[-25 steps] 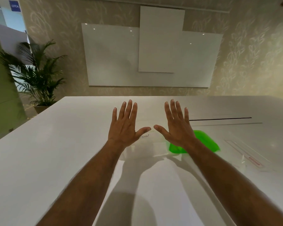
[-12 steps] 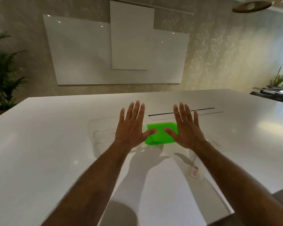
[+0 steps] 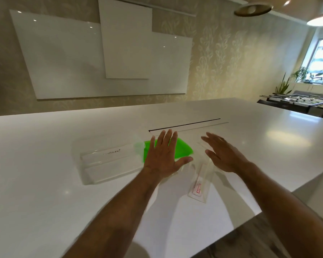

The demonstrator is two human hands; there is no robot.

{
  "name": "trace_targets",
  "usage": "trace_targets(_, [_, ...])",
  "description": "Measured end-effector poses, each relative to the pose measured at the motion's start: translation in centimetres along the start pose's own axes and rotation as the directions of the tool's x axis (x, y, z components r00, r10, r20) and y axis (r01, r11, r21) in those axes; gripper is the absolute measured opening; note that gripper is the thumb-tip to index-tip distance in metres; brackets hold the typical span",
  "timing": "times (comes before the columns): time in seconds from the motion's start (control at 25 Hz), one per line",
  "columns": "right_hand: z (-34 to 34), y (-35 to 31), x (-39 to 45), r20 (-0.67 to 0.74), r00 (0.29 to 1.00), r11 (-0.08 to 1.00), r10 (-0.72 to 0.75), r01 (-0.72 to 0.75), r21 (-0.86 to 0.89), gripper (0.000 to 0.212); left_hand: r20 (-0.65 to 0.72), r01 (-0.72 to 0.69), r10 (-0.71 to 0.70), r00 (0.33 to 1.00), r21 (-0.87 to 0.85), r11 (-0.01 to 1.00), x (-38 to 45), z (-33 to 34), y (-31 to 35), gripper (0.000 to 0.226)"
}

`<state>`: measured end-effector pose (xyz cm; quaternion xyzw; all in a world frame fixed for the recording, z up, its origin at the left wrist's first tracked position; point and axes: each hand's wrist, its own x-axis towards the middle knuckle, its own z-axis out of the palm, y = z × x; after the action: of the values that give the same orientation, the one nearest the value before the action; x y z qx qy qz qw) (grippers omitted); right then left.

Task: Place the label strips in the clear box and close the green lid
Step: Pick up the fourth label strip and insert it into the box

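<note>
A long clear box lies on the white table, a handwritten label on its side. Its green lid hangs open at the box's right end. My left hand hovers flat, fingers spread, over the lid and the box's right end, holding nothing. A clear label strip with a red stamp lies to the right of the box. Another clear strip shows faintly beyond it. My right hand is spread above the strips, empty.
A dark slot runs across the table behind the lid. The table's front right corner is near the strips. White boards hang on the wall. A table football game stands at far right.
The view has swung right and down. Both hands have dropped lower and moved right; the right hand has tilted over the strips, the left now covers part of the green lid.
</note>
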<state>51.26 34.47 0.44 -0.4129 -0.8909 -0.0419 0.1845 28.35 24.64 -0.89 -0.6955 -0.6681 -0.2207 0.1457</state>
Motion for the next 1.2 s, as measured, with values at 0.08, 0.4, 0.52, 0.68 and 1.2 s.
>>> trace_targets(0.08, [-0.4, 0.9, -0.6, 0.132, 0.991, 1.000, 0.010, -0.009, -0.013, 0.063, 0.101, 0.040, -0.027, 0.994, -0.123, 0.992, 0.3, 0.7, 1.7, 0.096])
trace_targets(0.4, [0.3, 0.6, -1.4, 0.340, 0.937, 0.993, -0.081, 0.107, -0.058, 0.042, 0.326, 0.233, -0.089, 0.941, -0.436, 0.869, -0.9, 3.8, 5.3, 0.061])
trace_targets(0.52, [0.3, 0.7, -0.9, 0.343, 0.937, 0.991, -0.070, 0.104, -0.081, 0.032, 0.401, 0.301, -0.073, 0.913, -0.544, 0.783, -1.1, 4.4, 5.2, 0.042])
trace_targets(0.68, [-0.2, 0.5, -0.1, 0.357, 0.934, 0.995, -0.014, 0.048, -0.087, 0.025, 0.449, 0.378, -0.049, 0.892, -0.682, 0.627, -1.4, 4.5, 5.2, 0.028])
trace_targets(1.2, [-1.8, -1.0, 1.6, 0.283, 0.950, 0.979, -0.132, 0.169, -0.110, 0.027, 0.740, 0.762, -0.219, 0.636, -0.647, 0.025, -1.2, 2.6, 1.3, 0.055])
